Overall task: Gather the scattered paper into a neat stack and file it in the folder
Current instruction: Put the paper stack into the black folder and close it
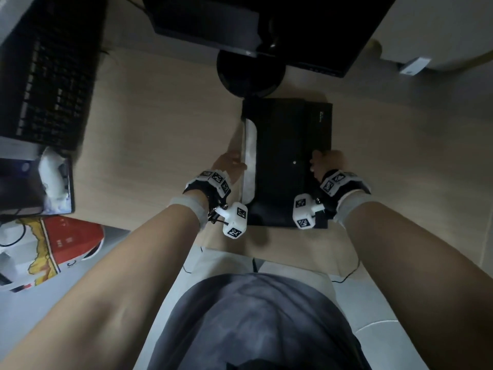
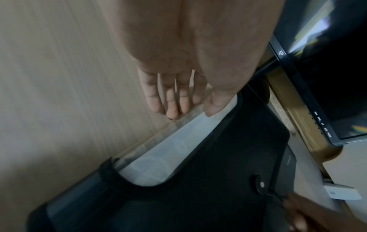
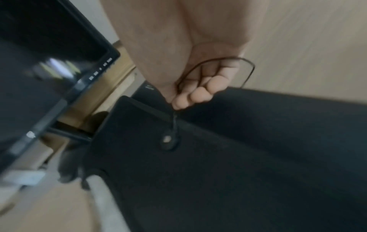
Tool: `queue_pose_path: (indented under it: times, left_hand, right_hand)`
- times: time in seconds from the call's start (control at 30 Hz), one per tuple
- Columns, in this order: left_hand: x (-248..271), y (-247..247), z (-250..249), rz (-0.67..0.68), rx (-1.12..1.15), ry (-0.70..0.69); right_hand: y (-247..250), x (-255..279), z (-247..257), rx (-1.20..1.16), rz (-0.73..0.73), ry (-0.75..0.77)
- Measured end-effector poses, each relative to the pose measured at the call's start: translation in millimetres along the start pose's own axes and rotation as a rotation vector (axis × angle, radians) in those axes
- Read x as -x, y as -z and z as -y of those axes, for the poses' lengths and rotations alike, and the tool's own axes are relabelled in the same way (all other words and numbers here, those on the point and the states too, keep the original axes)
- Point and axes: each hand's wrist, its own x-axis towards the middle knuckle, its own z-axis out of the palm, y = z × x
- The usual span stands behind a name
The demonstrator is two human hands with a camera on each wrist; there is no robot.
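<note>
A black document folder lies flat on a pale wooden desk, the gathered paper already tucked inside it, only a white sliver showing along the edge beside the left hand. That hand rests at the folder's open side, fingers extended and relaxed toward the desk, the thumb lying on the exposed paper; it grips nothing. Across the folder, the right hand is curled, its fingertips pinching a thin elastic closure cord whose loop arcs over the hand and runs down to the round fastening button just below the fingertips. A dark monitor on its round base stands beyond both hands; a keyboard sits well off beyond the left hand.

Filing appears almost finished, with the cord seemingly being fastened round the button. The risks are small but real: the taut elastic could slip from the pinch and snap back, and pulling on it could drag the light folder sideways, since the left hand only rests on it. The paper showing at the open edge could crease or work outward if the flap closes unevenly.
</note>
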Motion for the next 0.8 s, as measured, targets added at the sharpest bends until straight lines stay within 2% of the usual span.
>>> queue_pose_path:
  times: [0.1,0.17,0.23,0.33,0.43,0.57,0.73,0.8]
  left_hand:
    - [6,6,6,-0.003,-0.004,-0.026]
    - [7,7,12,0.007,0.041,-0.013]
    - [7,6,17,0.034,0.142,0.018]
    - [0,4,23,0.036,0.153,0.045]
    - [0,4,16,0.030,0.117,0.031]
    - [6,7,4,-0.029,-0.074,0.000]
    - [4,7,-3,-0.093,-0.207,-0.023]
    - [2,6,-4,-0.091,-0.222,-0.017]
  right_hand:
    - [-9,-1,29,-0.020,0.017,0.101]
    - [-23,3,42,0.069,0.031,0.144]
    - [-36,14,50,0.235,0.039,0.198]
    - [-43,35,49,0.542,0.084,0.299]
    - [-42,45,38,0.652,0.182,0.267]
    - [-33,44,20,0.625,0.281,0.161]
    - [-12,31,-4,0.459,0.218,0.005]
    - [-4,25,-12,0.374,0.134,-0.030]
